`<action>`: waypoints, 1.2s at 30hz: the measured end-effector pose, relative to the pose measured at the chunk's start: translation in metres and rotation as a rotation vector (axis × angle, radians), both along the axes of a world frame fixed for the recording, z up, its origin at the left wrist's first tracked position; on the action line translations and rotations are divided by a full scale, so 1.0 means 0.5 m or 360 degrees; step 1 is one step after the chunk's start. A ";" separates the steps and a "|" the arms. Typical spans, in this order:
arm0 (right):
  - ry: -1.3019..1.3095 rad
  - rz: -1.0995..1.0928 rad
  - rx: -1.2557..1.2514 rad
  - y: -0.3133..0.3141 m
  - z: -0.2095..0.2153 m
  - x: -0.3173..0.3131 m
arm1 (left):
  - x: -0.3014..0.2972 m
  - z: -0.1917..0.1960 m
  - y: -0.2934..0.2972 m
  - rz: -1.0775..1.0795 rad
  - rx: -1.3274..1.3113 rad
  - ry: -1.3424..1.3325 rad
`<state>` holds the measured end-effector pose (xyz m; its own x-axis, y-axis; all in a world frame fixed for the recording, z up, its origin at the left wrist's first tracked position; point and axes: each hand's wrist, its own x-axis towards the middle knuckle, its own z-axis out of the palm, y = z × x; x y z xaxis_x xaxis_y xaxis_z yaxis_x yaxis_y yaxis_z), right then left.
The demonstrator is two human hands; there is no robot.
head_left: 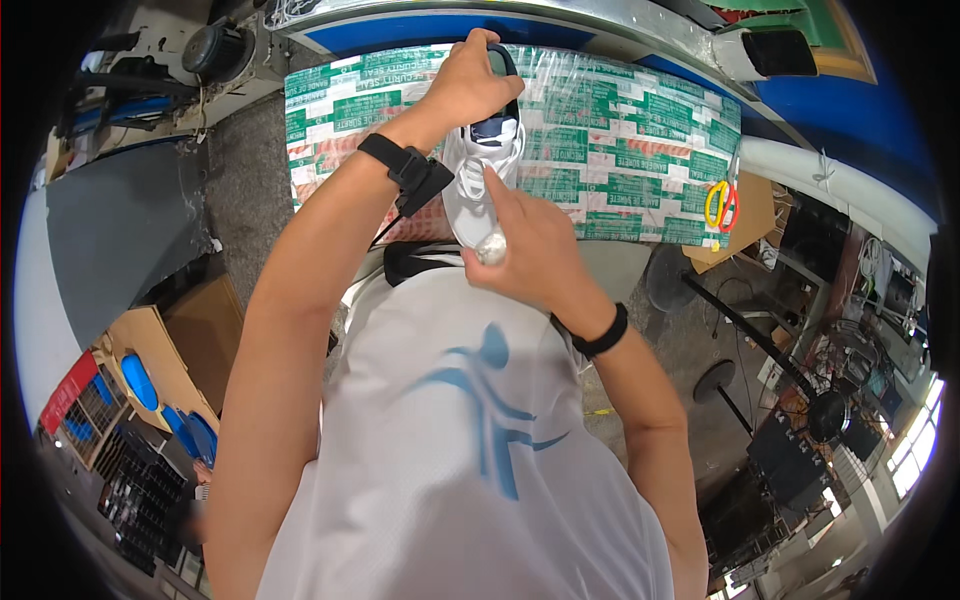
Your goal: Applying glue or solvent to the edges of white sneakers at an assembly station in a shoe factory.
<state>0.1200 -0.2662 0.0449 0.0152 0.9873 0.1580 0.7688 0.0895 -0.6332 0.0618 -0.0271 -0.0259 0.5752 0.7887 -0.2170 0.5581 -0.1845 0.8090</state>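
A white lace-up sneaker (468,205) lies with its toe toward me and its dark-rimmed opening at the far end. My left hand (474,82) is closed on the dark collar at the heel end, its thumb across the opening. My right hand (535,245) is beside the toe, pinching a crumpled white wad (491,247) that looks like paper. Its index finger reaches along the side of the laces (474,178). The palm side of the right hand is hidden.
Beneath the sneaker is a work surface (620,150) wrapped in green and white printed tape. Yellow- and red-handled scissors (722,205) are at its right end. A metal machine frame (600,25) runs behind it. Blue sole-shaped pieces (140,382) and cardboard are at lower left; a black stand (750,335) is at right.
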 end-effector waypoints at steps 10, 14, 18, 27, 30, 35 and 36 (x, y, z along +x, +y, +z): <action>0.0612 0.0046 -0.0356 -0.071 0.038 0.015 | -0.013 0.007 -0.005 -0.0041 -0.0012 -0.0026; 0.0552 0.0027 -0.0213 -0.054 0.033 0.034 | -0.006 0.026 0.000 -0.0101 -0.0002 -0.0017; 0.0386 -0.0168 -0.0226 -0.041 0.014 0.030 | -0.008 0.017 0.000 -0.0105 -0.0104 -0.0004; 0.0141 -0.0040 -0.0210 -0.101 0.024 0.020 | -0.010 0.010 0.005 -0.0121 -0.0078 0.0009; 0.0232 -0.0034 -0.0251 -0.094 0.029 0.017 | -0.012 0.007 0.008 -0.0116 -0.0140 -0.0047; 0.0446 -0.0282 0.0073 -0.040 -0.012 0.043 | -0.089 0.092 0.046 -0.0202 -0.0636 -0.0482; 0.0424 -0.0453 0.0006 -0.030 -0.025 0.050 | -0.138 0.091 0.066 -0.0178 -0.0752 -0.0582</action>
<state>0.1449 -0.2811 0.0323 0.3295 0.9371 0.1148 0.5717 -0.1013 -0.8142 -0.0074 0.0057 0.0196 0.7523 0.5860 -0.3012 0.2261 0.1998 0.9534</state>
